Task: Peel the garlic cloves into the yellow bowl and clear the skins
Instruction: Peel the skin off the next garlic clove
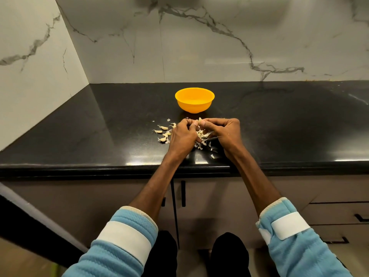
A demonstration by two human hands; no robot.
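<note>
Progress check from my end: I'd call this early-to-middle, nowhere near done. Both hands sit at the centre of the frame, just below the yellow bowl [194,100]. The left hand [182,134] and the right hand [223,132] are both curled, and their fingertips pinch one garlic clove [200,120] between them, held up off the tabletop [99,126]. Looks to me like the peel is being worked off that one right now, though it's too small to say how much skin is on it.

What's done: a loose heap of skins [202,137] lies under and between the hands, with a few flakes scattered lower, toward the tabletop's front edge. So I'd guess some cloves are already peeled. Odd bit: I can't spot any cloves inside the bowl from this angle, and the part of the inside I can see looks bare.

What's left: a handful of unpeeled cloves [164,127] lies just left of the left hand, waiting their turn. After those, the whole skin mess needs clearing, and none of that has started as far as I can tell.
</note>
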